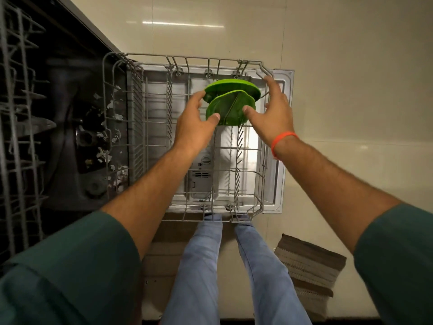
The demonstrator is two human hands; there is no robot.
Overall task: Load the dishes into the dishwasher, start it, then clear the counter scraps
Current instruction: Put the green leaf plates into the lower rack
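Two green plates stand on edge in the far right part of the pulled-out lower rack [110,95] of the dishwasher. The nearer green plate [230,109] is held between my two hands. My left hand [194,120] has its thumb on the plate's left rim and its fingers by the far green plate [234,86]. My right hand [274,109] has its thumb on the near plate's right rim, with its fingers spread up to the rack's far right corner. The rest of the rack holds no dishes.
The rack rests on the open dishwasher door [281,141]. The dark tub [77,127] at left has pale scraps along its edge. The upper rack [16,113] sticks out at far left. My legs [206,266] stand below; a striped mat [309,261] lies on the tiled floor.
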